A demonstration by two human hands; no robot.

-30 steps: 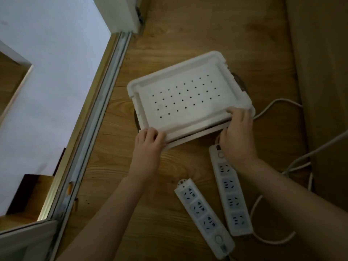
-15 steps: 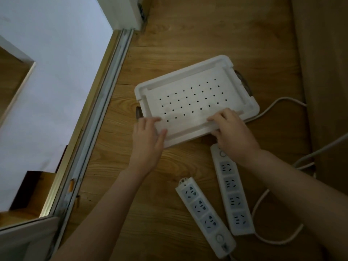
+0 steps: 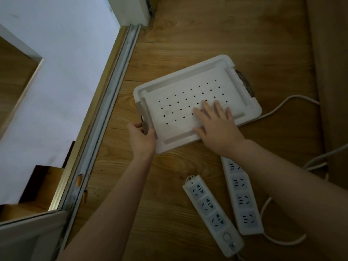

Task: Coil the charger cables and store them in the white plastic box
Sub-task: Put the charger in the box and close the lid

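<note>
Clearly little is done: the white plastic box point(image 3: 197, 104) sits lidded on the floor. Left hand point(image 3: 142, 137) pinches its side latch point(image 3: 144, 117); right hand point(image 3: 216, 121) lies flat, open, on the lid. Both power strips point(image 3: 212, 215) lie uncoiled just below the box.

Your left hand point(image 3: 142, 135) curls its fingers closed; your right hand point(image 3: 216, 122) lies flat, fingers spread, palm down.

One box point(image 3: 243, 108), two power strips point(image 3: 212, 215) point(image 3: 242, 196), two hands point(image 3: 143, 138) point(image 3: 216, 125).

no text, label or number can be read anywhere.
</note>
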